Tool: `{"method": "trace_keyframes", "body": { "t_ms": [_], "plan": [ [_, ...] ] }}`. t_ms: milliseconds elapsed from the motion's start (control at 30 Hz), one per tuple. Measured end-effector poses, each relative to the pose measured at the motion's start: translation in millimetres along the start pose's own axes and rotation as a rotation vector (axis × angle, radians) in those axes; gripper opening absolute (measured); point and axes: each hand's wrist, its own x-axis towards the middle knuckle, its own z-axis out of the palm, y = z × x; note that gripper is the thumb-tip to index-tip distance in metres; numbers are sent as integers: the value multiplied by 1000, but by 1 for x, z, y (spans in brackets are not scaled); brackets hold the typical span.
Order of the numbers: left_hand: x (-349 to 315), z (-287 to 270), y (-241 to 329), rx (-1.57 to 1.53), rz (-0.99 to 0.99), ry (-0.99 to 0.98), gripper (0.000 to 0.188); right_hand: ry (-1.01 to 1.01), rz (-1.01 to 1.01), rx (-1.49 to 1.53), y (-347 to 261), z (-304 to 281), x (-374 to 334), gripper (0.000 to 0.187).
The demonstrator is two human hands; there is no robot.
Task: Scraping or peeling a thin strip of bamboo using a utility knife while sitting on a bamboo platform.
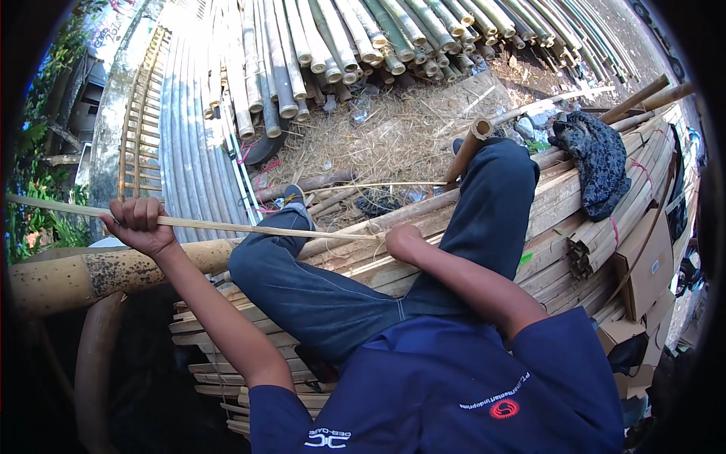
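A bamboo strip (272, 229), running from nine o'clock to centre, is apparently being steadied by the closed left hand (141, 225), the right hand (403, 242) showing no discernible grip, even tension seemingly required next.

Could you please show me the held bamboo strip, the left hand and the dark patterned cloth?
Held bamboo strip (227, 225): head view, bare stretch near its middle.
Left hand (144, 228): head view, middle of fist.
Dark patterned cloth (596, 166): head view, its middle.
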Motion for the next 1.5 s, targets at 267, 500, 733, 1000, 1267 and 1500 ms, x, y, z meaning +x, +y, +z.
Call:
{"method": "trace_keyframes", "body": {
  "t_ms": [267, 500, 733, 1000, 1267, 1500],
  "plan": [
    [4, 35, -16, 522, 164, 349, 41, 118, 385, -80, -39, 12, -2, 13],
    [16, 40, -9, 287, 61, 113, 43, 295, 19, 197, 21, -56, -34, 17],
    [44, 61, -44, 315, 44, 69, 45, 525, -162, 919, 13, -102, -37, 42],
    [54, 95, -47, 363, 139, 34, 42, 764, -556, 1016, 2, -104, -14, 35],
    [95, 138, 38, 443, 130, -79, 39, 750, -239, 1013, 24, -76, 27, 19],
    [105, 142, 69, 424, 108, -134, 37, 739, -191, 1389, 25, -91, 25, 23]
  ]
}}
